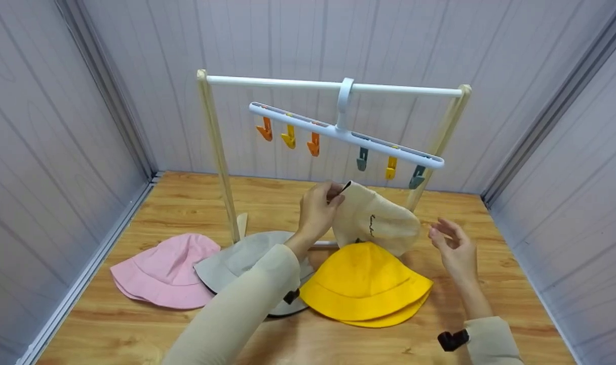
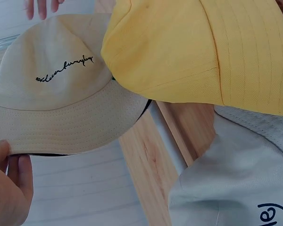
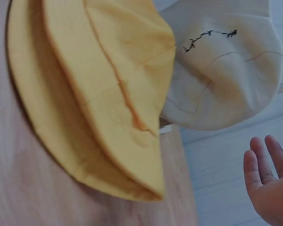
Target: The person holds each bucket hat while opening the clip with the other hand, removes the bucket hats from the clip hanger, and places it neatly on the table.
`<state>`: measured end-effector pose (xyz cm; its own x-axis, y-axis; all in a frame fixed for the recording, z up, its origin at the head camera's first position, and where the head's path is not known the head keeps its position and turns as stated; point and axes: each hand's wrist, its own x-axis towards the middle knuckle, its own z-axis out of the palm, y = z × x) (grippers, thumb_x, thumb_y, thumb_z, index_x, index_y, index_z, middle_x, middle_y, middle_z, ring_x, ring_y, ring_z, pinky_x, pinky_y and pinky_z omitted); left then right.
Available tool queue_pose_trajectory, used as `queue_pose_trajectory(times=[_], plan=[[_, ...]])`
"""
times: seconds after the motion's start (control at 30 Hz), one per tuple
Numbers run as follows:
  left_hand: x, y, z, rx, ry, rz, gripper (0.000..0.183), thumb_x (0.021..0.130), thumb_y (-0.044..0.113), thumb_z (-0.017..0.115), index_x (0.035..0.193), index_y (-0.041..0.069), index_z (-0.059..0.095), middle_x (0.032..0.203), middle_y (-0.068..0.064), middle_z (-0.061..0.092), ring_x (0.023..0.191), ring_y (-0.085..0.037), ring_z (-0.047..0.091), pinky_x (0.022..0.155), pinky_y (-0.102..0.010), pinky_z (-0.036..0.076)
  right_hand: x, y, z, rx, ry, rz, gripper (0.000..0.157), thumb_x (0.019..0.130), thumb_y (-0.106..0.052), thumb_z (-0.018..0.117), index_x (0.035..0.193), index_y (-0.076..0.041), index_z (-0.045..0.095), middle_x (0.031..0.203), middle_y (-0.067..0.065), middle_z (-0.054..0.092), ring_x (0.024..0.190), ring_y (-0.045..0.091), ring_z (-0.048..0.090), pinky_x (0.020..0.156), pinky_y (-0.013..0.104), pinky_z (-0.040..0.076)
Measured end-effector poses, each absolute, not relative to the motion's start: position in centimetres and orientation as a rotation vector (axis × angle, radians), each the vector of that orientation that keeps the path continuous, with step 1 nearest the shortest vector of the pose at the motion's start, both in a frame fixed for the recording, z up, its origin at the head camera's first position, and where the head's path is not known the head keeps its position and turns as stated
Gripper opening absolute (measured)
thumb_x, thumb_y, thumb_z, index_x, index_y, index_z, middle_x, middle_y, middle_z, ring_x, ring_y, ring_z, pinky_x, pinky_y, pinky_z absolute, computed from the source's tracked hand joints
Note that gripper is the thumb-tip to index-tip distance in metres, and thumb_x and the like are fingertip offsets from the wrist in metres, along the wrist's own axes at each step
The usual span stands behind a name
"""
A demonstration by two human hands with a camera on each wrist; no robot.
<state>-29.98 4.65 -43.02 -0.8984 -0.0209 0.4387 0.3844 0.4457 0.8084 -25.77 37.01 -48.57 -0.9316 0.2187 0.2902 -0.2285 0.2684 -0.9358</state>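
A cream bucket hat (image 1: 376,218) with dark script on its crown is held up behind the yellow bucket hat, its crown toward the right. My left hand (image 1: 319,210) pinches its brim between thumb and fingers; the left wrist view shows this grip on the brim edge of the cream hat (image 2: 61,127). To the right of the crown, my right hand (image 1: 456,251) is raised with fingers loosely bent, holding nothing. In the right wrist view, the right hand (image 3: 273,183) stays apart from the cream hat (image 3: 226,70). The yellow bucket hat (image 1: 366,284) lies on the table in front.
A white hanger (image 1: 338,133) with several orange, yellow and dark-green clips hangs tilted from the rack's white bar (image 1: 277,82). A grey bucket hat (image 1: 237,263) lies partly under my left forearm, beside a pink bucket hat (image 1: 171,274). Panelled walls enclose the wooden table (image 1: 110,324).
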Motion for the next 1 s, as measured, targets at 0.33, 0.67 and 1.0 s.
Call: queue_pose_trajectory(times=[0.33,0.67,1.0], plan=[[-29.9,4.7,-43.0,-0.329,-2.286,-1.455,0.011,0.101,0.01,0.074,0.111,0.009,0.076,0.103,-0.002,0.075,0.091,-0.014,0.07,0.084,-0.026,0.06,-25.4,36.5,-51.6,-0.098,-2.35,1.793,0.052,0.104,-0.018,0.07,0.15,-0.001,0.053,0.144,0.026,0.059,0.1,0.001,0.07,0.09,0.02,0.059],[-29.9,4.8,-43.0,-0.317,-2.296,-1.447,0.01,0.101,0.009,0.074,0.11,0.009,0.076,0.103,-0.003,0.075,0.091,-0.014,0.07,0.084,-0.024,0.059,-25.7,35.8,-53.1,-0.285,-2.439,1.892,0.057,0.106,-0.022,0.068,0.157,-0.006,0.046,0.15,0.021,0.053,0.105,0.006,0.068,0.094,0.028,0.06],[-29.9,4.7,-43.2,-0.304,-2.293,-1.474,0.009,0.101,0.01,0.074,0.11,0.009,0.076,0.102,-0.003,0.075,0.091,-0.014,0.069,0.084,-0.024,0.06,-26.1,34.9,-53.2,-0.318,-2.457,1.893,0.051,0.105,-0.017,0.07,0.149,0.0,0.051,0.141,0.023,0.059,0.106,0.017,0.072,0.089,0.026,0.061]])
